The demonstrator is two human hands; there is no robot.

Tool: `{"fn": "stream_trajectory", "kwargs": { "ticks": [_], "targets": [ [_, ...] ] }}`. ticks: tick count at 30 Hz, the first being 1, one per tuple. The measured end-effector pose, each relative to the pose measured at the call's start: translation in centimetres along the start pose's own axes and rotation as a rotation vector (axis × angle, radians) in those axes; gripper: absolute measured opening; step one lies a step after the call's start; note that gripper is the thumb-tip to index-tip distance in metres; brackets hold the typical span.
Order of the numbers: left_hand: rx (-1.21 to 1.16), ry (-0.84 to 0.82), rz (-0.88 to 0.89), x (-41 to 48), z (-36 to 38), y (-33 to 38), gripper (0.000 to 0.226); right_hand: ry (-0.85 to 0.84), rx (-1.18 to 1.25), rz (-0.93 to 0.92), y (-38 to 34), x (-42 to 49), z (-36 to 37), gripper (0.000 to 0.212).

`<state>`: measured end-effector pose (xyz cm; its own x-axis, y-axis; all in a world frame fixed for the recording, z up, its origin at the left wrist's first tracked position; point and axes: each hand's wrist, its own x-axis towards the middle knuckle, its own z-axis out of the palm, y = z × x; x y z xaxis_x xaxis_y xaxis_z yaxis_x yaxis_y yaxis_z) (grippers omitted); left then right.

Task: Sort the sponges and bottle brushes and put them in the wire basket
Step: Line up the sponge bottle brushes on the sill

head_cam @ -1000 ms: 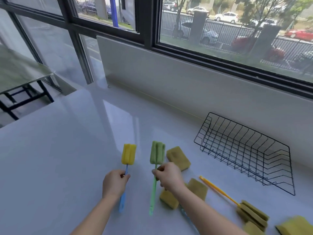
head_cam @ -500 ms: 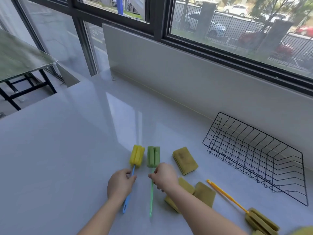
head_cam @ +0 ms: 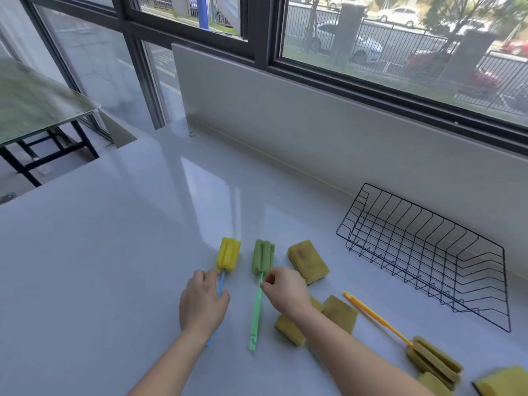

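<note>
Two bottle brushes lie side by side on the white counter. My left hand (head_cam: 203, 304) grips the blue handle of the yellow-headed brush (head_cam: 227, 254). My right hand (head_cam: 285, 290) pinches the green handle of the green-headed brush (head_cam: 263, 258) just below its head. A third brush with an orange handle (head_cam: 377, 318) lies to the right, its olive head at the lower right. Yellow sponges rest nearby: one (head_cam: 308, 264) beside the green brush, two (head_cam: 340, 312) partly under my right forearm. The black wire basket (head_cam: 423, 252) sits empty at the right by the wall.
More sponges (head_cam: 503, 382) lie at the bottom right corner. A low grey wall and window frame border the counter's far side. A separate dark-legged table (head_cam: 37, 110) stands beyond the counter's left edge.
Both hands have slid the two brushes so they lie parallel a little apart, heads pointing away. The view has shifted slightly; the basket and sponges have not moved.
</note>
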<state>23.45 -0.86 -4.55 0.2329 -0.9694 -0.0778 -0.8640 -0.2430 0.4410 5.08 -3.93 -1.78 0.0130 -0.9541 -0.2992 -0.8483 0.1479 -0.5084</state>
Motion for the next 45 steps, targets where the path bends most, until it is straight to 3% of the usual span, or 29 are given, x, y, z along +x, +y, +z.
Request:
{"fn": "stream_trajectory", "kwargs": {
  "ticks": [7,16,22,24,27,32,37,45],
  "targets": [
    [0.026,0.041,0.209,-1.8,0.1,2.6,0.037,0.060,0.107,0.039,2.0,-1.9,-1.5,0.012],
    [0.000,-0.020,0.410,-4.8,1.7,7.4,0.034,0.198,0.125,0.113,7.0,-5.3,-5.3,0.015],
    [0.013,-0.106,0.705,-8.6,3.3,10.7,0.027,0.262,0.088,0.246,13.0,-7.5,-7.7,0.014],
    [0.012,-0.221,0.825,-10.2,4.5,11.8,0.030,0.263,0.052,0.291,15.3,-8.2,-8.2,0.014],
    [0.103,-0.377,0.991,-12.4,6.1,13.2,0.029,0.252,-0.023,0.333,18.4,-9.0,-8.7,0.016],
    [0.341,-0.374,1.201,-14.3,7.2,15.4,0.015,0.237,-0.097,0.321,21.2,-8.7,-9.2,0.019],
    [0.552,-0.364,1.265,-14.5,8.1,16.6,0.024,0.167,-0.158,0.295,21.8,-6.7,-10.1,0.017],
    [0.675,-0.452,1.279,-14.9,8.8,16.8,0.031,-0.044,-0.268,0.177,21.5,-3.0,-10.8,0.024]
  ]
}}
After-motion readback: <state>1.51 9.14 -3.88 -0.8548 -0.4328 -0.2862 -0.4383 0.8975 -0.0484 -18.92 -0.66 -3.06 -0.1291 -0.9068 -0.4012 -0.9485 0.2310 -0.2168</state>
